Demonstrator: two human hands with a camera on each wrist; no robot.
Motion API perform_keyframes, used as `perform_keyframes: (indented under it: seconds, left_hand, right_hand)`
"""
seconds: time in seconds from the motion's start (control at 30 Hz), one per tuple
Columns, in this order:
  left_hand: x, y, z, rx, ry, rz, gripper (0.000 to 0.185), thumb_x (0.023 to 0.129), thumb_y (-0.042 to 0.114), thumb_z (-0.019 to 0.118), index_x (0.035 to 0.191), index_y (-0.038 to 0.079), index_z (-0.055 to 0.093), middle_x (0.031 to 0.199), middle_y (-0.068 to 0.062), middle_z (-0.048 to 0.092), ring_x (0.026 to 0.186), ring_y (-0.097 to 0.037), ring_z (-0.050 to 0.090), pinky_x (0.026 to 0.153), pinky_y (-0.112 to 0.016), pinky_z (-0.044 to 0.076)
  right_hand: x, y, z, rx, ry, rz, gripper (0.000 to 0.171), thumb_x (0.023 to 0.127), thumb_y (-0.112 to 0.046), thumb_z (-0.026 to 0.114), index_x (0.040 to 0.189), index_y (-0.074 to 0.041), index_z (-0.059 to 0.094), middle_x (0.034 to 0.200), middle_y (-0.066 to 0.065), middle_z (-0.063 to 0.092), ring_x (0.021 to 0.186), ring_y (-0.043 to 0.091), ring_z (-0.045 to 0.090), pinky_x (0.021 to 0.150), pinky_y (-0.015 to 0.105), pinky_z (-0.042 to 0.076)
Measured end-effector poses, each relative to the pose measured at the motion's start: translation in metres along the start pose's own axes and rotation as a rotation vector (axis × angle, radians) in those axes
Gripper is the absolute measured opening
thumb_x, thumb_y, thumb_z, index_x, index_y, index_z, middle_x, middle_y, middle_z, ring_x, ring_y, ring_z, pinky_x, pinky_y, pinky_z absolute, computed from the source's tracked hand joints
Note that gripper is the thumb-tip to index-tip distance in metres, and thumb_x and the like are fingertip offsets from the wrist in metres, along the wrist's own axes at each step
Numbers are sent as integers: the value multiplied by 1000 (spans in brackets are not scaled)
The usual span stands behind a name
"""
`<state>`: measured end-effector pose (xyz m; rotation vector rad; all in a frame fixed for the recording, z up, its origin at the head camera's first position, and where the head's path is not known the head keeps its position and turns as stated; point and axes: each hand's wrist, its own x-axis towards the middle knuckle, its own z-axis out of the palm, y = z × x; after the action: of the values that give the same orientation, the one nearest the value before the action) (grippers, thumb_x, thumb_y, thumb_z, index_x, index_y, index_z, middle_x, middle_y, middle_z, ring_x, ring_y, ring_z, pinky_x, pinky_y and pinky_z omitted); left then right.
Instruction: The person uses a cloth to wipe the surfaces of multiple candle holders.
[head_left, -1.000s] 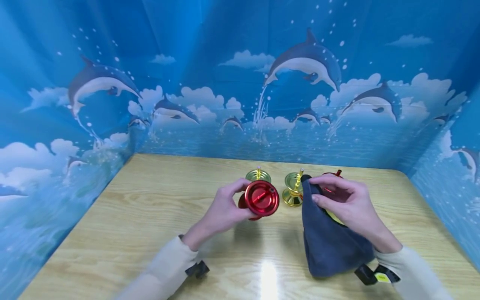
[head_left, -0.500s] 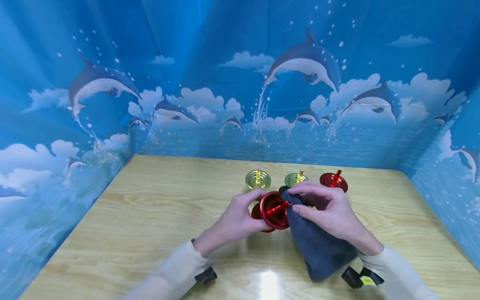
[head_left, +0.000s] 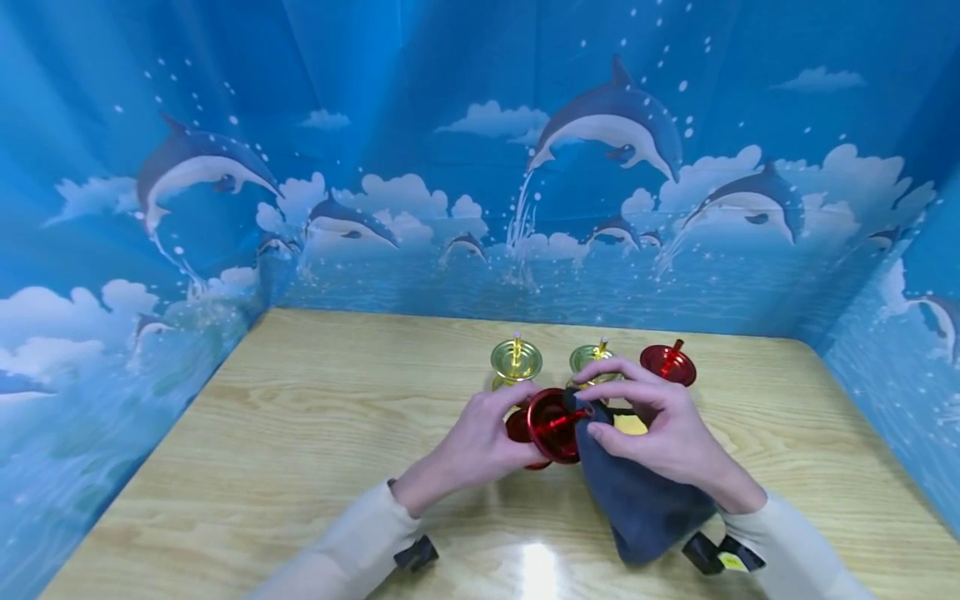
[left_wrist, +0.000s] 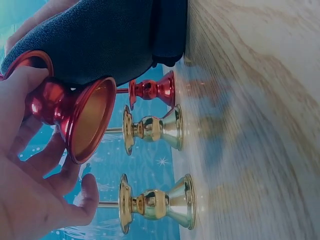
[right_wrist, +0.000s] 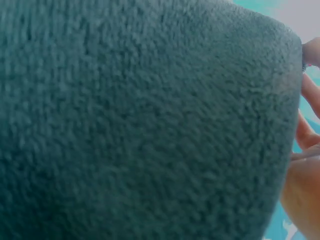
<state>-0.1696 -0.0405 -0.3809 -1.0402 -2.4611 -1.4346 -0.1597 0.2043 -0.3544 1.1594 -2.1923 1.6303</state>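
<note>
Hands (head_left: 480,437) on unlabelled red candlestick (head_left: 551,425)

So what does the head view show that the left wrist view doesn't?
Head only: the right hand gripping the cloth, both sleeves, and the dolphin backdrop. Left wrist only: the standing holders' flared bases on the table. Both: the left hand holding the red holder against the cloth, plus two gold holders and one red standing.
</note>
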Motion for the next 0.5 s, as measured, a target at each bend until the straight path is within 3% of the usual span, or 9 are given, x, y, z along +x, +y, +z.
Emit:
perform_keyframes:
  seconds: [0.17, 0.5]
  left_hand:
    - [0, 0, 1, -7, -6, 1, 39, 80, 21, 86, 114, 14, 69, 106, -1, 77, 91, -7, 69, 80, -24, 57]
    - [2, -2, 1, 89, 31, 98, 37, 80, 26, 88, 107, 12, 68, 94, 0, 74, 78, -4, 62, 66, -14, 50]
  right_hand:
    - [5, 3, 5, -163, 25, -135, 45, 71, 16, 77, 106, -13, 74, 113, 10, 63, 113, 12, 57, 88, 19, 50]
    - [7, 6, 11, -359, -25, -65, 38, 75, 0, 82, 101, -26, 75, 105, -8, 63, 102, 8, 52, 81, 24, 47]
